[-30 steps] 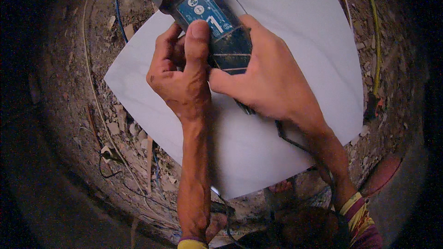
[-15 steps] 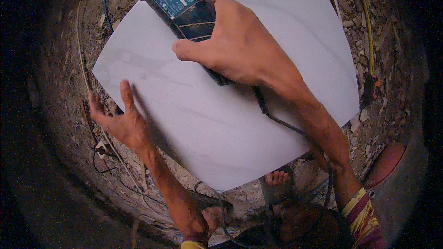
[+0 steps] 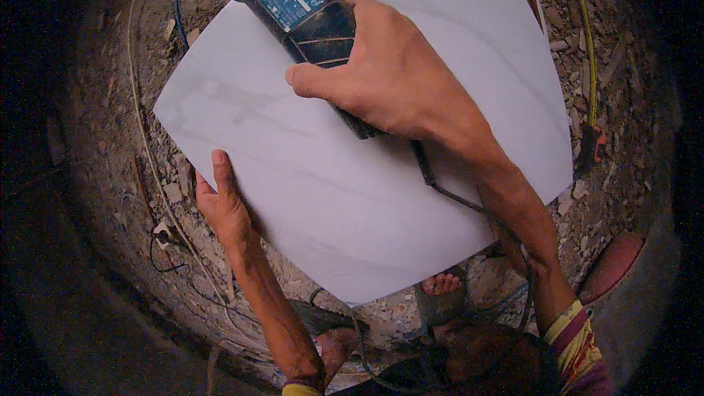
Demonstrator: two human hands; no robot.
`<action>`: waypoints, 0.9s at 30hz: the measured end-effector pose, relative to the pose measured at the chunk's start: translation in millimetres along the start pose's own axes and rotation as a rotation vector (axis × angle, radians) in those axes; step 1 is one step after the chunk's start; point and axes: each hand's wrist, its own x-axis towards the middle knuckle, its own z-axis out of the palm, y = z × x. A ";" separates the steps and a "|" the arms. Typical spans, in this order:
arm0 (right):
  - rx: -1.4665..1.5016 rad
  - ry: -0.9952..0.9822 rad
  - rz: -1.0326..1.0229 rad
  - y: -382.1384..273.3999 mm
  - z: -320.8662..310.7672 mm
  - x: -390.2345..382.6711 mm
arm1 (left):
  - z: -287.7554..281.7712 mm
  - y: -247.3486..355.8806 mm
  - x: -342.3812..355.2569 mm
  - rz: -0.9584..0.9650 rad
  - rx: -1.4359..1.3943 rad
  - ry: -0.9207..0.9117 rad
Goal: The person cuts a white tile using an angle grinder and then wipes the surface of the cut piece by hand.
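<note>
A large white tile with faint grey veins spreads across the middle of the view. My right hand is wrapped round the dark body of a power tool, which looks like an angle grinder, over the tile's far part. The tool's front end is cut off by the top of the view. From its rear a black cord runs under my right forearm. At the tile's left edge, my left hand grips with the thumb on top; its other fingers are mostly hidden beneath.
Broken rubble covers the ground around. A yellow strip runs down to a black and orange object at right. Thin cables and a white plug or socket lie at left. A bare foot shows below the tile.
My left hand has moved right and closed on the tile's left edge, from hanging open beside it. The tool and my right hand have shifted slightly right in the view.
</note>
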 end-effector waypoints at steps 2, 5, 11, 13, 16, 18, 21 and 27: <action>0.043 -0.038 0.001 1.5 28.7 3.5 | -26.9 3.8 2.0 0.012 0.040 0.045; 0.034 -0.025 -0.006 0.8 29.1 3.9 | -27.6 4.1 1.9 -0.003 0.084 0.061; 0.023 -0.004 0.006 -1.9 20.3 2.6 | -18.8 1.9 1.3 -0.020 -0.023 0.025; 0.006 -0.005 0.005 -1.9 20.0 2.7 | -22.4 0.9 2.7 -0.034 0.007 0.031; -0.003 -0.008 0.006 -1.8 20.1 3.0 | -24.9 2.1 1.5 -0.054 0.062 0.044; 0.021 -0.016 0.007 -1.7 22.3 3.3 | -26.0 3.3 0.9 -0.059 0.087 0.057; 0.063 -0.048 0.032 -5.3 20.7 3.5 | -26.2 1.3 1.7 -0.038 0.089 0.050; 0.020 -0.021 0.021 -2.4 22.4 4.7 | -22.5 1.8 1.9 -0.057 0.065 0.065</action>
